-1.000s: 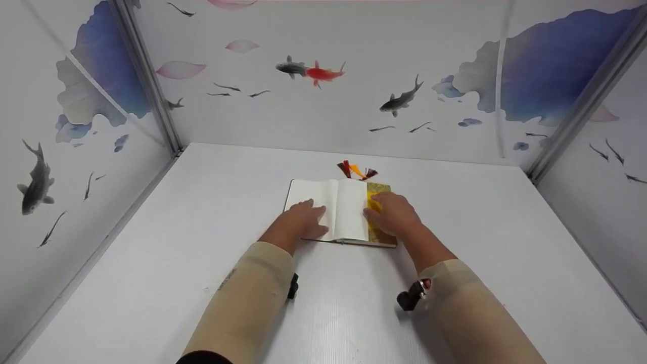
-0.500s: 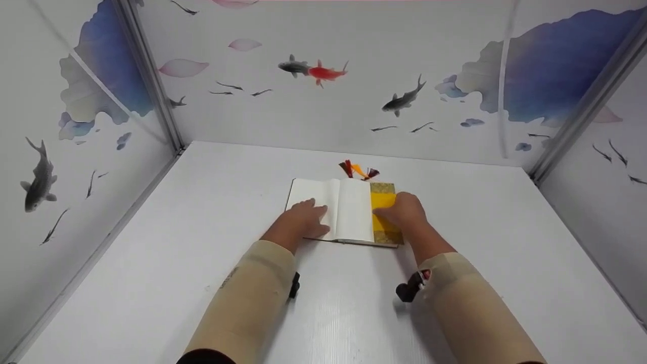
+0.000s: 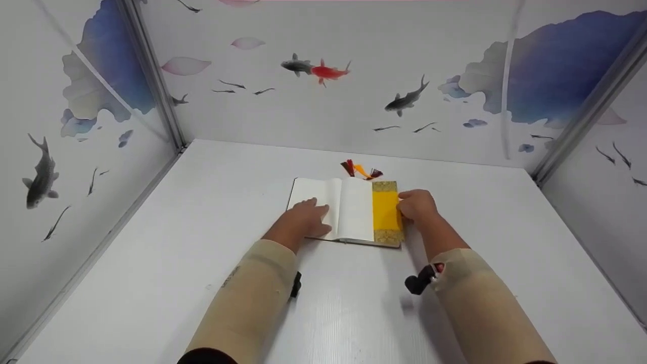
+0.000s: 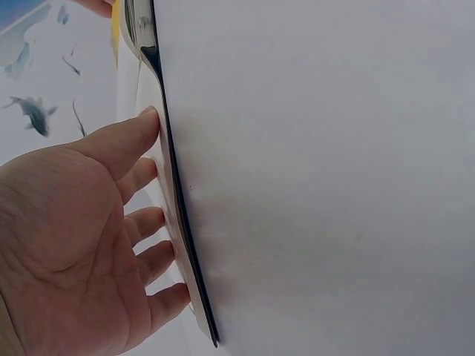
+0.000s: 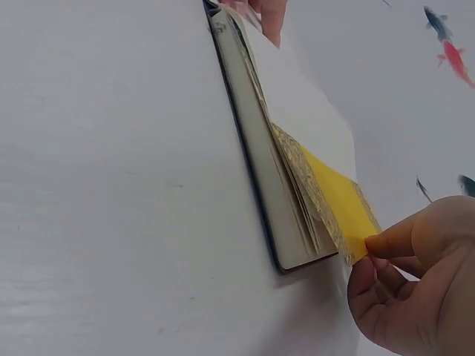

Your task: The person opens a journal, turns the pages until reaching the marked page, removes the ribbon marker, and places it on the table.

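Observation:
An open book (image 3: 356, 210) with blank white pages lies on the white table. My left hand (image 3: 302, 220) rests on its left page with the fingers spread; in the left wrist view the thumb and fingertips press near the page's lower edge. Beyond the right page extends a yellow flap (image 3: 385, 210) with gold patterned bands at both ends. My right hand (image 3: 418, 206) pinches the flap's outer edge between thumb and curled fingers. In the right wrist view the flap (image 5: 338, 196) is lifted slightly off the page block, over the dark cover.
Red, orange and dark tassels (image 3: 361, 169) stick out past the book's far edge. The white table (image 3: 227, 192) extends around the book. White walls (image 3: 323, 116) printed with fish and blue leaves enclose the back and both sides.
My right hand has slid rightward from on top of the yellow flap to its outer edge, baring more of the yellow. The left hand stays on the left page.

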`<state>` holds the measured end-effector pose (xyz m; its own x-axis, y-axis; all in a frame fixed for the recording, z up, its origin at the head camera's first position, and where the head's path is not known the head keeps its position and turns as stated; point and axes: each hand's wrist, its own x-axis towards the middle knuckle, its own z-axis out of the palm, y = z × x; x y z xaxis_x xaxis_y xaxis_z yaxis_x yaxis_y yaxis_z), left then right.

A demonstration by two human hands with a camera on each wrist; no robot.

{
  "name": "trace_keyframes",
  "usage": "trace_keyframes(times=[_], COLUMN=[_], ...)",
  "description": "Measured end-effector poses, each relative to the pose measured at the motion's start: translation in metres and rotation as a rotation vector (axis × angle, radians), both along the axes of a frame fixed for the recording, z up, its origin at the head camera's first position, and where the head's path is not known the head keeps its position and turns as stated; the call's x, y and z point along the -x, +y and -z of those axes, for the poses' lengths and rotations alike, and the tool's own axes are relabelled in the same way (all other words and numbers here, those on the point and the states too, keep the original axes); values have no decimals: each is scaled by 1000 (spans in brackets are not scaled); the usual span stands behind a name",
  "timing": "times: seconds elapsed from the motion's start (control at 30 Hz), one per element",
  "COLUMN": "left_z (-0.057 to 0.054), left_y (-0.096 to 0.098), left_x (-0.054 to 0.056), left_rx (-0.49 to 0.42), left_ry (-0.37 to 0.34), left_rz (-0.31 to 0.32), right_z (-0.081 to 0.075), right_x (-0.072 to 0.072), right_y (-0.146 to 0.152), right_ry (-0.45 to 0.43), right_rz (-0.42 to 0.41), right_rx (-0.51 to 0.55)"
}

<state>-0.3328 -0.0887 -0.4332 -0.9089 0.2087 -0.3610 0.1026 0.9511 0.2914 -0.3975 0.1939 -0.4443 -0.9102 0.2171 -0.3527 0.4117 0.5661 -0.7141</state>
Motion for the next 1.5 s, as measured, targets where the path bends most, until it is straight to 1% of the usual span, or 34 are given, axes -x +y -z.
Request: trace_keyframes(times=[0.13,0.23,0.33,0.43,0.6,0.7,0.8,1.0,1.1,1.27,1.5], left_z=[-3,-5,-5,-4,1,2,2,3,2,2,2], left_y=[1,2,3,4,6,7,7,6,6,3,0], left_x=[-1,-2,-1,0,-1,-3,-4,-3,-2,-1,2], left_rx=[6,5,6,15,15,13,21,34,19,2,-2], left_ry=[-3,-8,-11,-7,3,5,6,2,-8,-22,-20], left_rz=[-8,-16,-21,-7,12,13,14,15,-1,-28,-21], right_z=[-2,-6,-14,-21,-28,-27,-25,-22,-23,-21,-10], right_x=[9,16,21,26,30,32,33,38,37,36,33], right_y=[6,12,19,26,41,51,61,83,91,95,93], right_ry=[-45,-63,-69,-66,-37,-30,-44,-78,-82,-117,-154], right_rz=[92,130,148,166,179,169,167,214,228,189,131], right_rx=[146,245,303,327,330,316,296,282,281,247,203])
